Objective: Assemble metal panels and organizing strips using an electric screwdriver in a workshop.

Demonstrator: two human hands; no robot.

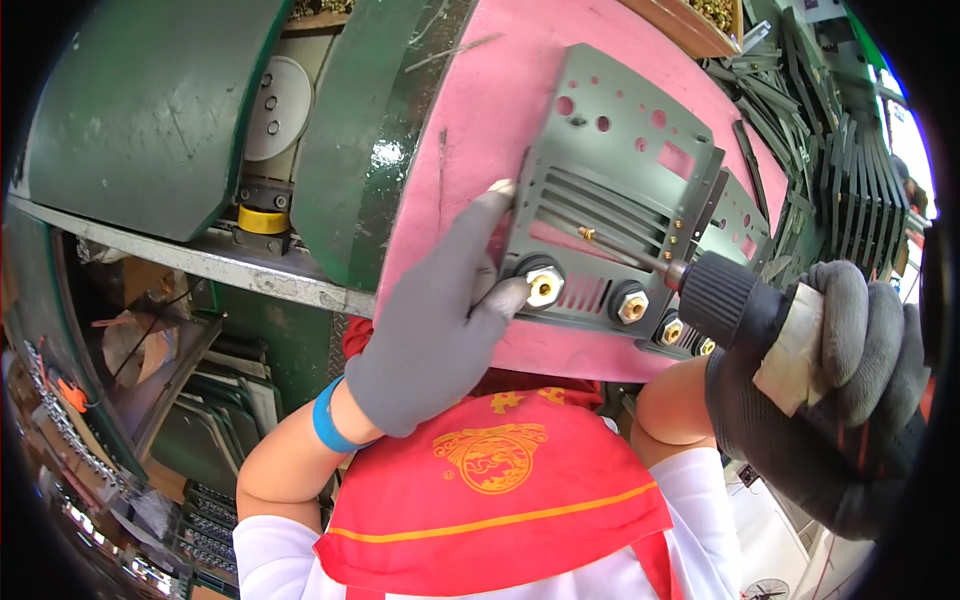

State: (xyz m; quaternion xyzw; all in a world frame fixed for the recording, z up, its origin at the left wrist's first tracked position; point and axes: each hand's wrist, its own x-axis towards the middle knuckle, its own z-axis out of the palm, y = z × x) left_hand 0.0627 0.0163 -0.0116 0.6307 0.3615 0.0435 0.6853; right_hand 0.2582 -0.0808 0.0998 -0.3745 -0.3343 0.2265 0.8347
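A grey sheet-metal panel [620, 150] with slots and round holes lies on a pink mat [480, 120]. Brass sockets with black collars line its near edge, among them a large socket [541, 287] at the left. My left hand [430, 310], in a grey glove, grips the panel's left edge, its thumb by that socket. My right hand [840, 350], gloved too, is closed round a black electric screwdriver [728, 300] partly wrapped in tape. Its long bit points left over the panel's slots, with a small brass screw [586, 233] at the tip.
A second perforated panel [735, 225] lies at the right, partly covered. Stacked dark metal strips [860, 190] stand beyond it. On the left are green boards [150, 110], a white disc [278, 108] and a roll of yellow tape [262, 220]. A wooden tray [690, 25] sits at the back.
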